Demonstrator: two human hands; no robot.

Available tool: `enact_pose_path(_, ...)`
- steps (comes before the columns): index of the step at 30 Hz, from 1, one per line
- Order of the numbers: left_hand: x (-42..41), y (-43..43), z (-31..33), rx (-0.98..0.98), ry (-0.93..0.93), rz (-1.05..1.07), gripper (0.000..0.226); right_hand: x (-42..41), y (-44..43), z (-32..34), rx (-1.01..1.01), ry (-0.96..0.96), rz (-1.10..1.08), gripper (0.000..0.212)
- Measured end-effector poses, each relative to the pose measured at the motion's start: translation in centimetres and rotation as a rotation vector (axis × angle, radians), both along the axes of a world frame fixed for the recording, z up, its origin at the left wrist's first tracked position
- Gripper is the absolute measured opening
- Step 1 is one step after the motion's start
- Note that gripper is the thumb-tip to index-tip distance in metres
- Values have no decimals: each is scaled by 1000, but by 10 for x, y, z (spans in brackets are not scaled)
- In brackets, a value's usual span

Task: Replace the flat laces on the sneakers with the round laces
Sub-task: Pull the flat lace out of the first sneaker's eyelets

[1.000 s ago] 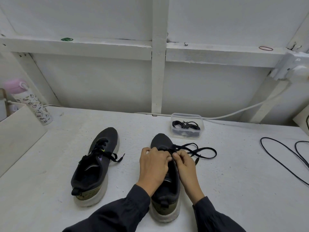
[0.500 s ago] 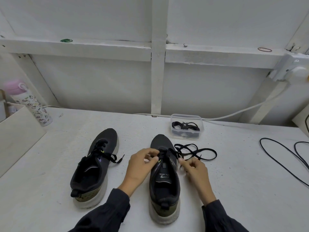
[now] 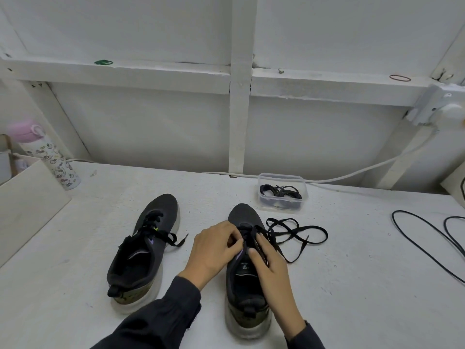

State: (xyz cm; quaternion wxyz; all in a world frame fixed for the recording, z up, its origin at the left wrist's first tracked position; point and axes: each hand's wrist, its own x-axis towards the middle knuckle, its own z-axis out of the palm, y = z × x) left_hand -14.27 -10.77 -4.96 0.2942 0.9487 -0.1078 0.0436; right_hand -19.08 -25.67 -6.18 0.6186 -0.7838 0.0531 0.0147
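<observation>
Laces [image 3: 297, 233] trail loose on the table [image 3: 352, 285] right of the right sneaker [image 3: 245, 268], where both hands — left [image 3: 214, 250], right [image 3: 270, 263] — pinch at the eyelets, fingertips hiding what each grips — the left sneaker [image 3: 146, 248] still laced, round laces [image 3: 280, 192] boxed.

Matt dark knit cloth sneakers [image 3: 245, 263] on rough white painted tabletop [image 3: 352, 285]; behind right sneaker, clear glossy plastic container [image 3: 282, 195]; flat woven lace [image 3: 299, 235] beside it.
</observation>
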Motion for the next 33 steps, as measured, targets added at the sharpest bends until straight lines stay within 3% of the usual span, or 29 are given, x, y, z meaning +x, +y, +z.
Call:
enact_pose_path(8,13,-12,-6,20,4,32,17,-1,0,-1,70,30,7,48)
enact_pose_path(13,4,0,-12,-313,83,50,13,-2,1,-1,165,43,-46,49)
enact_pose_path(15,0,5,-18,-361,94,41,14,-2,2,-1,178,42,-54,46)
enact_pose_path(20,-6,8,-22,-221,-1,-15,22,-1,2,-3,176,43,-51,44)
enact_pose_path(27,10,-2,-12,-153,-20,98,18,-1,1,-4,181,43,-38,44)
enact_pose_path(33,5,8,-18,-446,149,81,15,-1,1,-5,206,44,-53,44)
